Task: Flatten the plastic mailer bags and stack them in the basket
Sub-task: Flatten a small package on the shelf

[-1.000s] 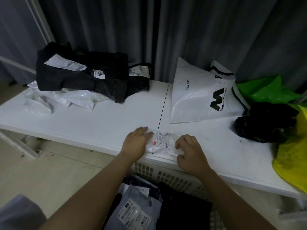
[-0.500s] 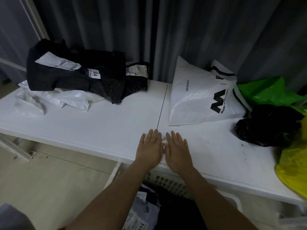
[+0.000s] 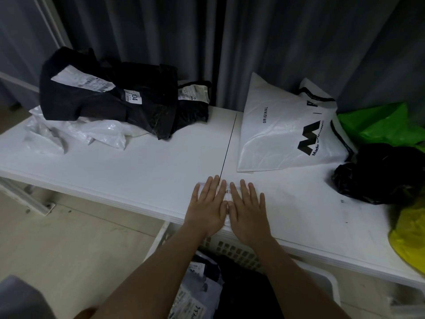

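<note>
Spread a little apart since half a second ago, uncovering a strip of barcoded label between them. Left hand (image 3: pixel 210 204) and right hand (image 3: pixel 247 209) both flat, fingers straight, pressing palms-down on a small white mailer bag (image 3: pixel 227 192) at the front edge of the white table (image 3: pixel 142 171), lower centre of the frame. Mostly hidden beneath the palms, with only a white sliver and printed label peeking out between the two.

Directly below, at the bottom centre, a white perforated basket (image 3: pixel 239 249) under the table edge, holding a grey labelled mailer (image 3: pixel 195 293) beside a black bag (image 3: pixel 243 286).

Upper left: a heap of black mailers with white shipping labels (image 3: pixel 110 97) resting on crumpled white plastic bags (image 3: pixel 76 132). Upper right of centre: a large white bag printed "ORIGINAL" and a bold "M" (image 3: pixel 285 130), lying flat. Right edge: a green bag (image 3: pixel 379 125), a crumpled black bag (image 3: pixel 379 173) and a yellow bag (image 3: pixel 411 238), top to bottom. Grey curtain (image 3: pixel 230 42) across the top.
</note>
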Available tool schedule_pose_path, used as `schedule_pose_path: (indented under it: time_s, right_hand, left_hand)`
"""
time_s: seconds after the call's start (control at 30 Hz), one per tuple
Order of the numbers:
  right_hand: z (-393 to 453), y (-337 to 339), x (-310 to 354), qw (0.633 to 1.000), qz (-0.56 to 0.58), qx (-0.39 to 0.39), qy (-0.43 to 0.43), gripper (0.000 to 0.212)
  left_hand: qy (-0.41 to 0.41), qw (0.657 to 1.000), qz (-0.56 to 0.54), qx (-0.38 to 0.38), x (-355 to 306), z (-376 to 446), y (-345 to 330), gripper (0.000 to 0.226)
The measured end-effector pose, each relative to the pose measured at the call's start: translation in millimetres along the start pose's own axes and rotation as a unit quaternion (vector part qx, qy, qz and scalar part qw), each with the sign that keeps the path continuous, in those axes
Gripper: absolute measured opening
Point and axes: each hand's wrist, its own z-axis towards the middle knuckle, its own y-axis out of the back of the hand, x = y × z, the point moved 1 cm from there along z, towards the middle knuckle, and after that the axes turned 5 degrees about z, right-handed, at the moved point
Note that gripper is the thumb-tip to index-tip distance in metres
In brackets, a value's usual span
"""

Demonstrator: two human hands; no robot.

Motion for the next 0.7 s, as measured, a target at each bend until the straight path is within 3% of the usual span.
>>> schedule_pose_path:
  time_s: [0.17, 0.33, 0.5, 0.7]
  right_hand:
    - [-0.7, -0.5, -0.4, 1.0, 0.0, 0.006, -0.003, 0.076]
    - [-1.1, -1.0, -0.3, 1.0, -0.005, 0.006, -0.002, 0.091]
    - [-0.5, 0.9, 1.6, 1.0, -0.005, 0.017, -0.007, 0.075]
    - [-0.8, -3.9, -0.4, 1.0, -0.001, -0.001, -0.002, 0.082]
  left_hand:
    - [0.011, 1.0, 0.0, -0.004, 0.1, -1.6, -1.7, 0.078]
    - [0.013, 1.0, -0.011, -0.003, -0.7, -1.3, -4.2, 0.079]
    - [0.016, 1.0, 0.008, 0.004, -1.1, -0.6, -3.6, 0.079]
    - [0.019, 0.999, 0.027, 0.016, -2.3, 0.2, -3.7, 0.08]
